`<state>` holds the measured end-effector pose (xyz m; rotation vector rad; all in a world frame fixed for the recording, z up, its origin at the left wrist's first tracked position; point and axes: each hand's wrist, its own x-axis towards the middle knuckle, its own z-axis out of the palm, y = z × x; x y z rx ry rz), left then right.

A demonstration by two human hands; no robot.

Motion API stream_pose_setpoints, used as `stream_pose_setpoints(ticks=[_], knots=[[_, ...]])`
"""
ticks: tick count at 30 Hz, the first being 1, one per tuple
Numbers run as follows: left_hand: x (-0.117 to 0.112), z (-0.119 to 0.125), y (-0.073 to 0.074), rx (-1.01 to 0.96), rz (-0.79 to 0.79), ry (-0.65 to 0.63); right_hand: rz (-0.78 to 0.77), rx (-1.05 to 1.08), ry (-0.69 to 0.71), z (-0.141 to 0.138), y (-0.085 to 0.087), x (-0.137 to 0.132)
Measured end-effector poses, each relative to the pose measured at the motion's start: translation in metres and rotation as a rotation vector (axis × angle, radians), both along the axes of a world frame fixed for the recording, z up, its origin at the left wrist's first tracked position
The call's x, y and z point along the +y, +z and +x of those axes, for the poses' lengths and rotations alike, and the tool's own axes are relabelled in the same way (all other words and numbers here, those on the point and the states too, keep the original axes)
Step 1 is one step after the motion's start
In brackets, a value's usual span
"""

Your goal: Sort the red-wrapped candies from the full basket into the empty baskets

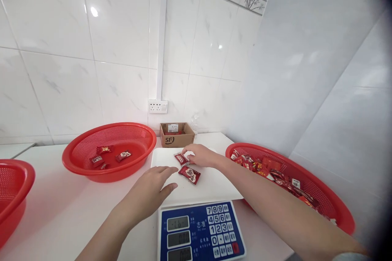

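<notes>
On the white weighing plate (214,187) of a digital scale lie small red wrapped snack packets. One packet (190,174) with white characters lies nearest me. Just behind it is another packet (181,159) with a checked edge, and my right hand (200,155) has its thumb and curled fingers closed on it. A bit of red wrapper shows under that hand, partly hidden. My left hand (151,189) hovers at the plate's left side, fingers stretched and thumb apart, holding nothing. The blue scale panel (202,232) with its keypad and displays faces me.
A red basket (110,171) with several packets stands back left, and part of another red basket (15,204) shows at the left edge. On the right, a red basket (339,208) holds many packets. A cardboard box (177,140) sits behind the scale, against the tiled wall.
</notes>
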<state>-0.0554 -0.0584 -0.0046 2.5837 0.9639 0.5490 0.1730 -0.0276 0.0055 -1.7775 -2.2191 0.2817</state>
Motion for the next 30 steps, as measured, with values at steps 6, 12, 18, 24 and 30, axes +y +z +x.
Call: stream_pose_setpoints(ticks=[6, 12, 18, 24, 30], knots=[[0.000, 0.001, -0.001, 0.005, 0.003, -0.006, -0.003, -0.024, 0.058, 0.003, 0.001, -0.048], [-0.002, 0.003, -0.001, 0.042, 0.017, -0.017, -0.083, -0.027, 0.122, 0.000, -0.013, -0.080], [0.000, 0.004, -0.002, 0.052, 0.013, -0.007, -0.054, -0.019, 0.078, -0.004, -0.021, -0.084], [-0.001, 0.005, -0.001, 0.062, 0.008, -0.012, 0.000, -0.008, 0.059, -0.013, -0.025, -0.080], [-0.001, 0.004, -0.003, 0.068, -0.013, -0.003, 0.056, -0.016, 0.070, -0.018, -0.033, -0.077]])
